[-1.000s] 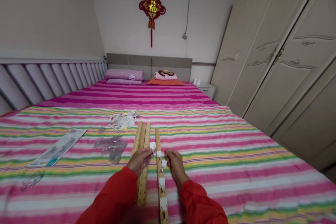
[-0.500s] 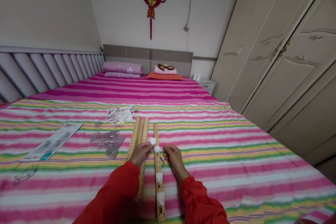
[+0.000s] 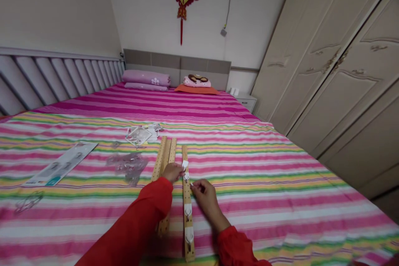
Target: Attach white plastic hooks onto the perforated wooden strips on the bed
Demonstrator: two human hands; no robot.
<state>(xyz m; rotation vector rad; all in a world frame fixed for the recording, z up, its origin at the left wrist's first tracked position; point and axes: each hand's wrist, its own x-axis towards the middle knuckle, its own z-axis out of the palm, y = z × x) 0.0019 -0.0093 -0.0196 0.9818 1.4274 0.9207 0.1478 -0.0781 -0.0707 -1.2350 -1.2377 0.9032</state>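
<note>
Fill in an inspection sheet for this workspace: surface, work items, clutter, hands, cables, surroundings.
Surface: striped cloth, lightly wrinkled.
Work items: wooden strip with three white hooks on it; other wooden strips lie together to its left.
Clutter: packaging card, clear plastic packaging, heap of wrappers and a thin looped item, too faint to identify.
Hands: left hand pinches another white hook over the strip's far part, contact unclear; right hand pinches a small white piece beside the strip.
Cables: one cable hangs against the wall, ending in a small box.
Surroundings: headboard ahead, slatted rail left, wardrobe right.
</note>
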